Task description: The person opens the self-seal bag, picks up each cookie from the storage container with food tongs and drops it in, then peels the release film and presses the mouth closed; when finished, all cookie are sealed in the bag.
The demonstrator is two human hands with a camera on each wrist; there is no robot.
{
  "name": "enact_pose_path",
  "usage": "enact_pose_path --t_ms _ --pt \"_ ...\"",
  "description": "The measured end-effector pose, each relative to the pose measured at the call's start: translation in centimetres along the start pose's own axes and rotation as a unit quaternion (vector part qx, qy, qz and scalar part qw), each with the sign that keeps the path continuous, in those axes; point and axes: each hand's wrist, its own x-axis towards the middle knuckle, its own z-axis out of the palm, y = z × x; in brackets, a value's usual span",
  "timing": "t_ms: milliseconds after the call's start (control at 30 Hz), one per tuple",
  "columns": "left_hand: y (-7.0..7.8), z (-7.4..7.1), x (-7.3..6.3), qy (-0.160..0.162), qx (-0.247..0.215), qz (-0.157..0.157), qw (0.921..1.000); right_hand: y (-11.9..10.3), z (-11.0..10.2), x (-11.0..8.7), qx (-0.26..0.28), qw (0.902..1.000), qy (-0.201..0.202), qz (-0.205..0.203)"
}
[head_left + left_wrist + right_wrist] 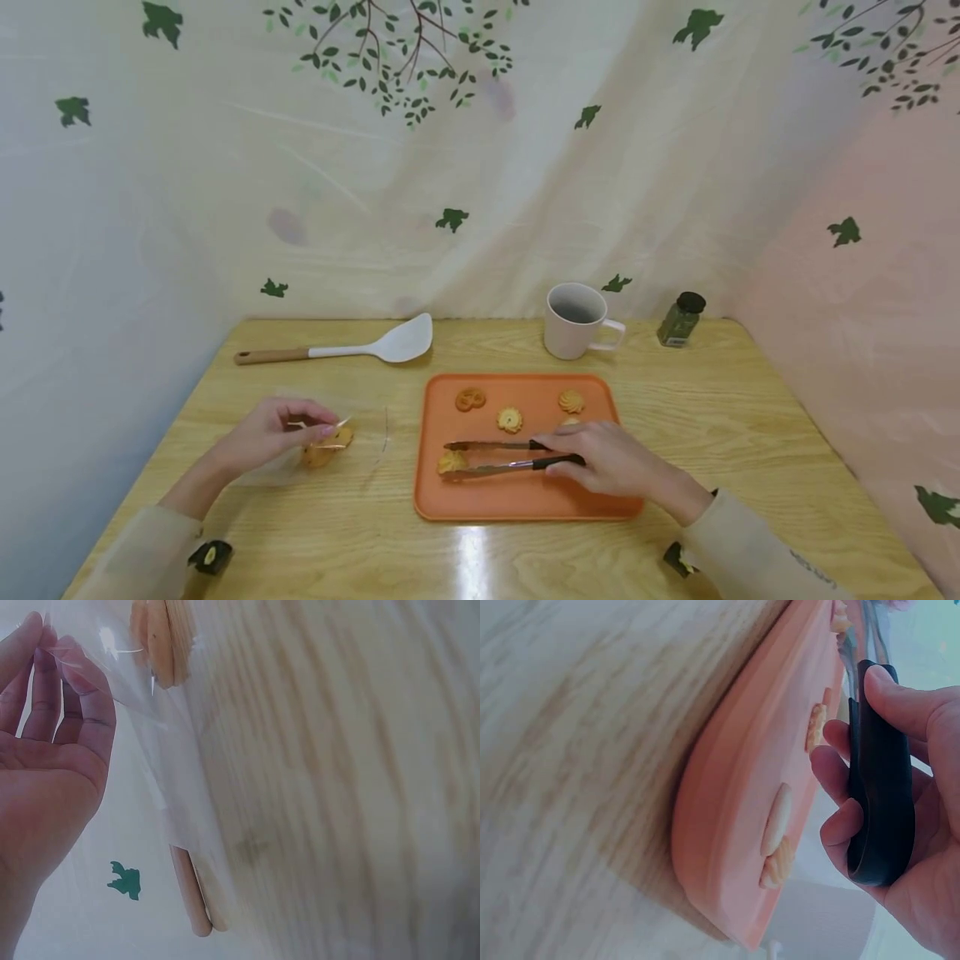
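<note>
My left hand (pixel 281 429) pinches the edge of a clear plastic bag (pixel 161 787) between thumb and fingertips. Inside the bag, cookies (pixel 159 645) lie on the table side of the hand. My right hand (pixel 611 460) grips the black handles of metal tongs (pixel 498 468) over an orange tray (pixel 525 506). The tong tips lie on either side of a golden cookie (pixel 451 462) at the tray's lower left; whether they squeeze it I cannot tell. A pretzel-shaped cookie (pixel 470 399), a round cookie (pixel 510 419) and a swirled cookie (pixel 571 402) lie farther back on the tray; another is partly hidden by my right hand.
A white spatula (pixel 405 340) with a wooden handle lies at the back left of the wooden table (pixel 720 417). Behind the tray stands a pale mug (pixel 570 329), and a dark-capped jar (pixel 681 320) is to its right. A patterned curtain (pixel 487 167) hangs along the back.
</note>
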Motion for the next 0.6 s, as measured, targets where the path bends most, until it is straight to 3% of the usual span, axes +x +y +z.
enact_pose_path --t_ms 600 --pt "0.06 0.10 0.08 0.008 0.016 -0.003 0.9998 0.26 -0.98 -0.03 0.004 0.9999 0.009 0.007"
